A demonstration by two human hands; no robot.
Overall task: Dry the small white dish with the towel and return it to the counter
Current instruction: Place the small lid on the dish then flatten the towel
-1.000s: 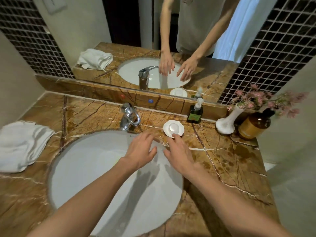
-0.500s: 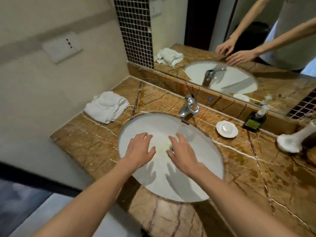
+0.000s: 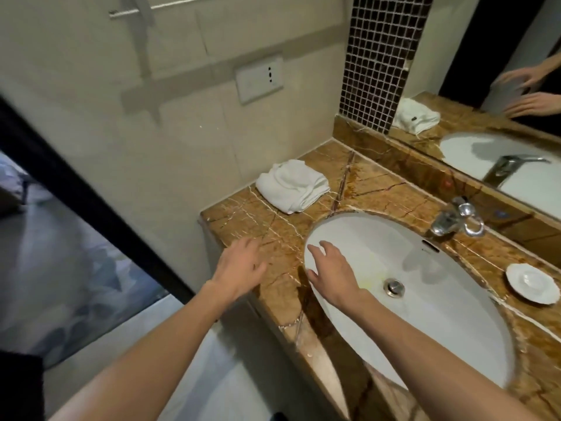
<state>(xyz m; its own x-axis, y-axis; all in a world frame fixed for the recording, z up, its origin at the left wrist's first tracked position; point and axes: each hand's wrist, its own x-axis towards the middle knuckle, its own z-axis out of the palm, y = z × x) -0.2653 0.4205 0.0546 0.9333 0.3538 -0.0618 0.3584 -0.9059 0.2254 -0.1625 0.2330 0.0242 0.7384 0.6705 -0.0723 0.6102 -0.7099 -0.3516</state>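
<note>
Two empty hands, left (image 3: 239, 265) and right (image 3: 332, 273), grip wide; one towel (image 3: 293, 186), one dish (image 3: 532, 283).

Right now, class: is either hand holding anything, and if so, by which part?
Nothing is held. The left hand and right hand are both open and empty; the towel and the small white dish lie untouched on the counter.

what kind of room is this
Most likely a bathroom, perhaps in a hotel: a white basin sunk into a brown marble counter, a chrome tap below a wall mirror, and a folded white towel by the wall.
</note>
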